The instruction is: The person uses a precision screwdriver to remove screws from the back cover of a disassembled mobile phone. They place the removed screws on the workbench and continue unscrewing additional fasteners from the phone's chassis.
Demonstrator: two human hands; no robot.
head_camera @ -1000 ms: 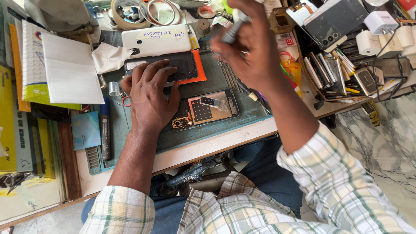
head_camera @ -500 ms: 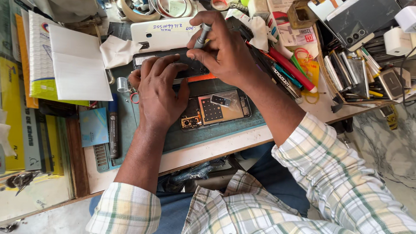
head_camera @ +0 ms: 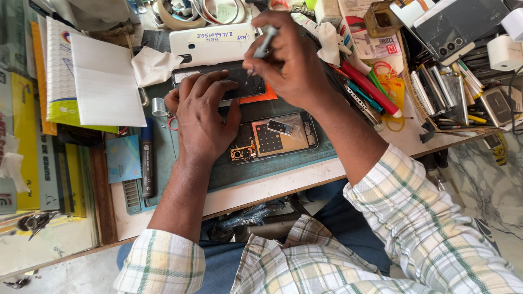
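My left hand (head_camera: 202, 115) presses flat on a dark phone part (head_camera: 246, 86) that lies on an orange sheet on the green mat (head_camera: 283, 158). My right hand (head_camera: 291, 60) grips a thin grey tool (head_camera: 265, 42), its tip pointing down at that dark part. Nearer me on the mat lies an opened phone body (head_camera: 275, 139) with its copper-coloured inside and a small chip showing. A white phone back (head_camera: 215, 43) with a handwritten label sits just beyond the dark part.
White folded paper (head_camera: 106, 81) and stacked boxes lie at left. A black marker (head_camera: 147, 163) rests on the mat's left edge. Pens, tweezers and a red tool (head_camera: 370, 90) crowd the right side, with a dark phone (head_camera: 460, 27) and white charger (head_camera: 504, 51) beyond.
My right hand has come down from the far clutter with the tool and now holds it over the dark part. My left hand has stayed pressed on that part.
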